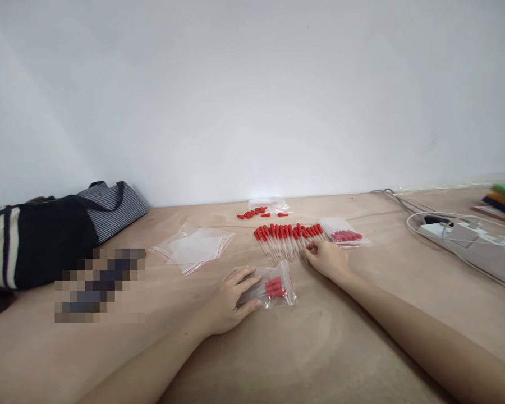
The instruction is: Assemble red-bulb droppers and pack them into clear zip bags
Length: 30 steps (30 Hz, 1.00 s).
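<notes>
In front of me lies a clear zip bag [289, 293] with several red-bulbed droppers [275, 287] inside. My left hand [231, 300] holds its left end down on the table, fingers along the top and thumb at the lower edge. My right hand [326, 258] is closed in a pinch at the right end of a fanned row of droppers [283, 233], which have red rubber bulbs and clear thin tubes. Its fingertips are at a dropper's tube, partly hidden by the hand. Just beyond that hand rests another zip bag [348, 233] of red-bulbed droppers.
Flat zip bags [200, 245] are piled on the left. Loose red bulbs [252, 213] and a bag of clear tubes [269, 203] lie near the wall. A black and striped cloth bag [59, 235] sits far left. A white power strip [471, 244] with cables occupies the right.
</notes>
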{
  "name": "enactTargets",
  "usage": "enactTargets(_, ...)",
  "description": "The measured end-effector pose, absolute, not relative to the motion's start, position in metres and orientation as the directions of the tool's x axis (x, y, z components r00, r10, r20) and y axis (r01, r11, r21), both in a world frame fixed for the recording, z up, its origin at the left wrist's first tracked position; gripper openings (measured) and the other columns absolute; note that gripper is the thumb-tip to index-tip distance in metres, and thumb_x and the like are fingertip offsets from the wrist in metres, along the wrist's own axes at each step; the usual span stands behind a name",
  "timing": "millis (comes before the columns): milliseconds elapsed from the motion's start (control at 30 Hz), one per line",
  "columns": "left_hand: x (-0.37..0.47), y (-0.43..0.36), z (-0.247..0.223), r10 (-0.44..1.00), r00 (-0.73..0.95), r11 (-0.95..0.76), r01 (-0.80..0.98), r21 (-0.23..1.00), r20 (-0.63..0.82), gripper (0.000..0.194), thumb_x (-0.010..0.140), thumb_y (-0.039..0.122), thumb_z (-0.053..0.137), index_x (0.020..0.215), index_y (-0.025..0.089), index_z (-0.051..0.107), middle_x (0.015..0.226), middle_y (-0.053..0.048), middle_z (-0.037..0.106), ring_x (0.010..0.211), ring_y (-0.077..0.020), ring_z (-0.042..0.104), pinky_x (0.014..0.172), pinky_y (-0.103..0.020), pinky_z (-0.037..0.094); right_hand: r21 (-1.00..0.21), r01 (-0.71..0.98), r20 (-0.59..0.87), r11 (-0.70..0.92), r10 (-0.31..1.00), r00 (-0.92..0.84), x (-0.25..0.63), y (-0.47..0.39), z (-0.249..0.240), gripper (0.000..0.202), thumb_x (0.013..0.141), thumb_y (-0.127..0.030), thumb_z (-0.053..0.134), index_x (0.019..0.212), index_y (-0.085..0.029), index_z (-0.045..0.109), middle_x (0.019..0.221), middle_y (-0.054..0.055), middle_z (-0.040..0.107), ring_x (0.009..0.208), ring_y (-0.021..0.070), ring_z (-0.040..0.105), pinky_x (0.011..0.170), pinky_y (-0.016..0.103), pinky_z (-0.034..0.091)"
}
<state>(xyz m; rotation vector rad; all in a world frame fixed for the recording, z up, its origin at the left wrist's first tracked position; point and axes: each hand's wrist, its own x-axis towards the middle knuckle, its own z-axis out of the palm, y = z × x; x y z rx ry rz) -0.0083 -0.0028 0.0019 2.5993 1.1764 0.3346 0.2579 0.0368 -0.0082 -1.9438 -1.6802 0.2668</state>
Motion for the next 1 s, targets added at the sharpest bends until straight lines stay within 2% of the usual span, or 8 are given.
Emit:
enactTargets(133,-0.009,-0.002,0.001,0.759,0.64,-0.637,0.692,0.34,0.118,0.044,0.082,0.039,0.048,0.123,0.024,0.045,0.133,-0.007,0.039,0.122,-0.0244,0.034,0.101,-0.044,0.029,-0.381,0.898,0.134,-0.218,0.948,0.287,0.253,0.047,-0.004,0.031,0.073,-0.045,0.048,0.076,-0.022,0.068,0.08,0.011,0.066,0.078,0.0266,0.06,0.061,0.034,0.039)
enactTargets(300,-0.007,-0.003,0.003,0.767,0.634,-0.626,0.705,0.333,0.099,0.045,0.082,0.041,0.048,0.123,0.022,0.046,0.133,-0.008,0.039,0.121,-0.0251,0.035,0.1,-0.044,0.031,-0.395,0.892,0.099,-0.219,0.955,0.278,0.248,0.052,0.0,0.033,0.074,-0.042,0.045,0.063,-0.02,0.067,0.073,0.012,0.065,0.075,0.0256,0.06,0.059,0.032,0.038)
enactTargets(400,-0.007,-0.004,0.004,0.773,0.628,-0.618,0.712,0.334,0.091,0.046,0.081,0.041,0.049,0.123,0.022,0.046,0.132,-0.008,0.04,0.121,-0.0256,0.035,0.099,-0.044,0.031,-0.425,0.881,0.098,-0.207,0.957,0.272,0.252,0.047,0.001,0.037,0.077,-0.045,0.041,0.065,-0.021,0.066,0.071,0.008,0.065,0.073,0.0225,0.06,0.056,0.028,0.036)
enactTargets(467,-0.007,-0.004,0.004,0.77,0.631,-0.622,0.708,0.335,0.097,0.045,0.081,0.04,0.049,0.123,0.023,0.046,0.132,-0.008,0.04,0.121,-0.0255,0.035,0.099,-0.044,0.031,-0.476,0.871,0.125,-0.12,0.971,0.202,0.254,0.038,0.002,0.036,0.078,-0.046,0.04,0.069,-0.021,0.064,0.068,0.005,0.064,0.067,0.0189,0.058,0.054,0.025,0.035)
enactTargets(567,-0.008,-0.003,0.003,0.759,0.64,-0.637,0.691,0.341,0.12,0.044,0.081,0.04,0.049,0.122,0.024,0.046,0.132,-0.007,0.041,0.121,-0.0252,0.036,0.099,-0.044,0.03,-0.552,0.82,0.188,0.148,0.981,-0.05,0.252,0.018,0.002,0.033,0.077,-0.045,0.043,0.067,-0.019,0.06,0.057,0.001,0.058,0.053,0.0129,0.051,0.049,0.023,0.031)
enactTargets(667,-0.008,-0.003,0.003,0.755,0.646,-0.639,0.685,0.35,0.115,0.044,0.081,0.039,0.049,0.122,0.023,0.046,0.132,-0.008,0.04,0.121,-0.0258,0.035,0.099,-0.045,0.03,-0.547,0.776,0.182,0.313,0.95,-0.254,0.244,-0.003,0.003,0.027,0.076,-0.04,0.047,0.061,-0.019,0.057,0.051,-0.002,0.054,0.047,0.0095,0.044,0.046,0.022,0.028)
enactTargets(867,-0.008,-0.005,0.004,0.757,0.641,-0.636,0.679,0.366,0.125,0.045,0.081,0.039,0.05,0.124,0.025,0.044,0.132,-0.007,0.04,0.12,-0.0255,0.036,0.1,-0.045,0.03,-0.516,0.792,0.125,0.328,0.943,-0.309,0.238,-0.015,0.005,0.021,0.071,-0.034,0.055,0.055,-0.02,0.057,0.053,-0.002,0.057,0.048,0.0092,0.046,0.046,0.022,0.026)
enactTargets(1000,-0.008,-0.004,0.004,0.756,0.639,-0.64,0.678,0.363,0.139,0.045,0.08,0.038,0.051,0.123,0.025,0.045,0.131,-0.006,0.041,0.12,-0.0255,0.036,0.1,-0.045,0.03,-0.492,0.809,0.166,0.321,0.947,-0.275,0.239,-0.01,0.007,0.028,0.07,-0.046,0.056,0.06,-0.02,0.056,0.057,-0.001,0.058,0.05,0.0106,0.048,0.047,0.022,0.027)
